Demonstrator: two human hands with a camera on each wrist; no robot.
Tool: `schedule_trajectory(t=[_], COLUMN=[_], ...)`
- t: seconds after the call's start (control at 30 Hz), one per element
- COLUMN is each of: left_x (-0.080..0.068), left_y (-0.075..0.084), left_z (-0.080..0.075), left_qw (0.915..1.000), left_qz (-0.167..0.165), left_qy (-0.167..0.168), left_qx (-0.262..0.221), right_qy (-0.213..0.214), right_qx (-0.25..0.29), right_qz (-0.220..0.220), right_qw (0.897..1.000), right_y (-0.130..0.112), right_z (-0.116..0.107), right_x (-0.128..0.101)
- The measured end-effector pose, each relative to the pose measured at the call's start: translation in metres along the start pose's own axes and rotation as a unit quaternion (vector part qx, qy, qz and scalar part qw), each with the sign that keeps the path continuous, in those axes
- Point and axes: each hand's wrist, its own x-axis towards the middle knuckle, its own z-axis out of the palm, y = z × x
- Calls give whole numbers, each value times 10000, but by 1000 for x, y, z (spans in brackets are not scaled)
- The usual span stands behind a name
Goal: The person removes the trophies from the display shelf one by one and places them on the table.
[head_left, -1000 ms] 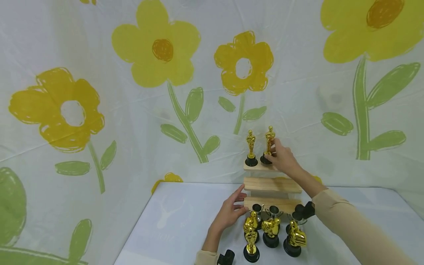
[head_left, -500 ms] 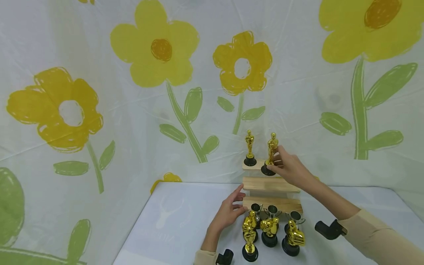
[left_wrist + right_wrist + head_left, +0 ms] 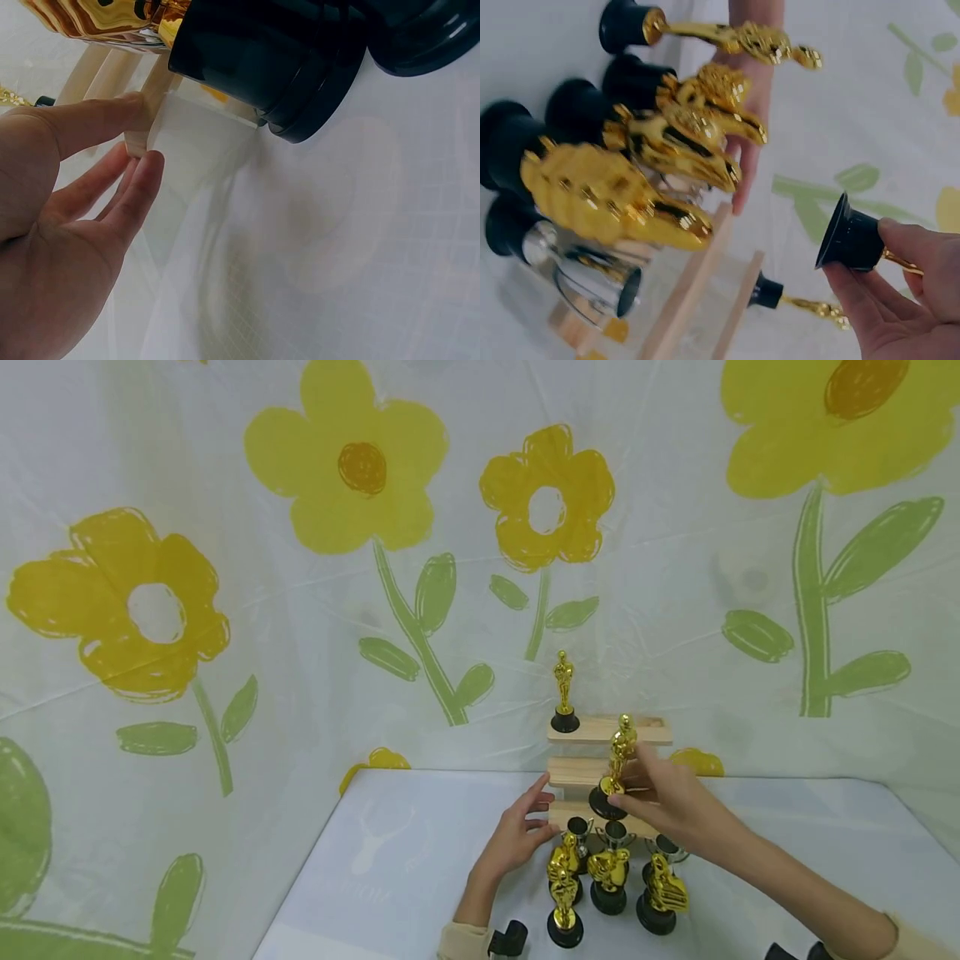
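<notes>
My right hand [image 3: 675, 789] pinches a gold figurine trophy [image 3: 621, 750] with a round black base, held upright in front of the tiered wooden display stand [image 3: 648, 727]. In the right wrist view, thumb and fingers of the right hand [image 3: 904, 292] close on the base [image 3: 853, 236] of that trophy. My left hand [image 3: 516, 835] is at the stand's left side; in the left wrist view its thumb and fingertips grip the end of a wooden shelf board [image 3: 150, 105]. A matching figurine trophy [image 3: 564, 689] stands on the left of the top shelf.
Several trophies crowd the white table [image 3: 397, 852] before the stand: a gold figurine [image 3: 564, 902], a gold thumbs-up-like trophy [image 3: 609, 868], another gold trophy [image 3: 663, 889] on the right, and silver cups [image 3: 617, 833] behind. A flower-printed cloth [image 3: 300, 610] hangs behind the table.
The right hand has lifted the figurine trophy off the right of the top shelf and brought it down and toward me. My left hand stays at the stand.
</notes>
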Motion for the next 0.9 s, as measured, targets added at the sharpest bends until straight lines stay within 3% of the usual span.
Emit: schedule_trajectory(t=[0.33, 0.47, 0.57, 0.73, 0.9], left_x=[-1, 0, 0, 0, 0], left_y=[-3, -2, -3, -2, -1], left_z=[-2, -2, -2, -2, -1], left_qw=[9999, 9999, 9999, 9999, 10000], left_qz=[137, 120, 100, 91, 87], left_qy=[2, 10, 15, 18, 25], left_qx=[39, 64, 103, 75, 23], right_qy=[-89, -510, -658, -389, -720], right_qx=[160, 380, 367, 45, 264], right_qz=[-348, -154, -249, -910, -683], right_qw=[9992, 9979, 9968, 9951, 9947], right_y=[2, 6, 12, 26, 37], right_z=[27, 40, 51, 72, 84], right_x=[-48, -63, -71, -79, -84])
